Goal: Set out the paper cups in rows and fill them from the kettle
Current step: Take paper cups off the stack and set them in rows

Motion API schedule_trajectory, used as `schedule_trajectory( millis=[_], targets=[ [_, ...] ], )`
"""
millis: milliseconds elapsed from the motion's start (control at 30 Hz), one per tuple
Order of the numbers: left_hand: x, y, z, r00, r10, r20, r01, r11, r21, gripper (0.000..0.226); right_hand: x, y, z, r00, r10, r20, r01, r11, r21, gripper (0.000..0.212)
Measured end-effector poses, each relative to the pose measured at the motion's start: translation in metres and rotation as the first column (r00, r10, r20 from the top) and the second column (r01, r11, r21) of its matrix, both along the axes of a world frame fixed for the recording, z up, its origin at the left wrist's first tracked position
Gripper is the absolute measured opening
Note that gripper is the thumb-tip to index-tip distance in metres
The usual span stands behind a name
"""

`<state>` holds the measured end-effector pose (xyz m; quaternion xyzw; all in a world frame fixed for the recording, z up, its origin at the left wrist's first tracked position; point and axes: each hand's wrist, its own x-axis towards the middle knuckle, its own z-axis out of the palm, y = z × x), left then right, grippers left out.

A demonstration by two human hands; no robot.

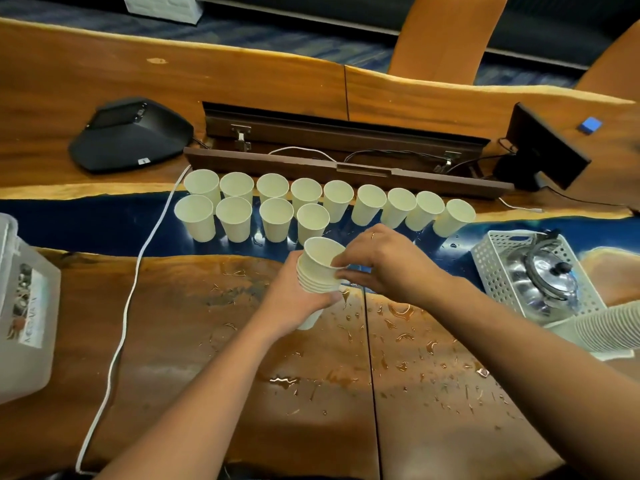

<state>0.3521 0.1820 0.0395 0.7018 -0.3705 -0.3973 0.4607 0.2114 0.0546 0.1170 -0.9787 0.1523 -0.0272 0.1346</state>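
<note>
Thirteen white paper cups (317,202) upright in two rows; kettle (543,277) seemingly steel, inside a basket

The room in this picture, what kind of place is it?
Probably a meeting room: a black conference speakerphone sits on a long wooden table with an open cable compartment, and padded chairs stand behind.

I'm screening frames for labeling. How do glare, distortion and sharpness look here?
Head view: wide-angle bending curves the table edges; glare glints off the water droplets and the steel kettle; the standing paper cups are evenly lit and sharp.
</note>
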Motion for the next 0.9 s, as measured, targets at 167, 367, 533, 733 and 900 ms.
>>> schedule_trajectory(
  millis=[167, 367, 533, 733, 900],
  targets=[
    [-0.007, -0.004, -0.004, 1.000, -0.003, 0.005, 0.003, 1.000, 0.014, 0.072, -0.016, -0.015, 0.011, 0.981, -0.062, 0.185, 0.058, 0.998, 0.027, 0.025],
    [-0.015, -0.012, -0.012, 1.000, -0.003, 0.019, 0.002, 0.999, 0.049, 0.082, -0.030, -0.048, 0.016, 0.907, -0.190, 0.376, 0.213, 0.977, -0.021, 0.023],
    [-0.013, -0.022, -0.009, 1.000, -0.019, 0.017, 0.018, 0.999, 0.045, 0.080, -0.020, -0.073, -0.013, 0.921, -0.257, 0.292, 0.304, 0.944, -0.128, 0.021],
    [-0.007, -0.030, -0.010, 1.000, -0.016, -0.001, 0.017, 0.999, 0.046, 0.078, 0.002, -0.087, -0.060, 0.960, -0.222, 0.167, 0.255, 0.943, -0.213, 0.021],
    [-0.005, -0.033, -0.013, 1.000, -0.021, 0.005, 0.021, 0.997, 0.072, 0.077, 0.016, -0.089, -0.085, 0.951, -0.306, 0.035, 0.305, 0.923, -0.234, 0.027]
  ],
)
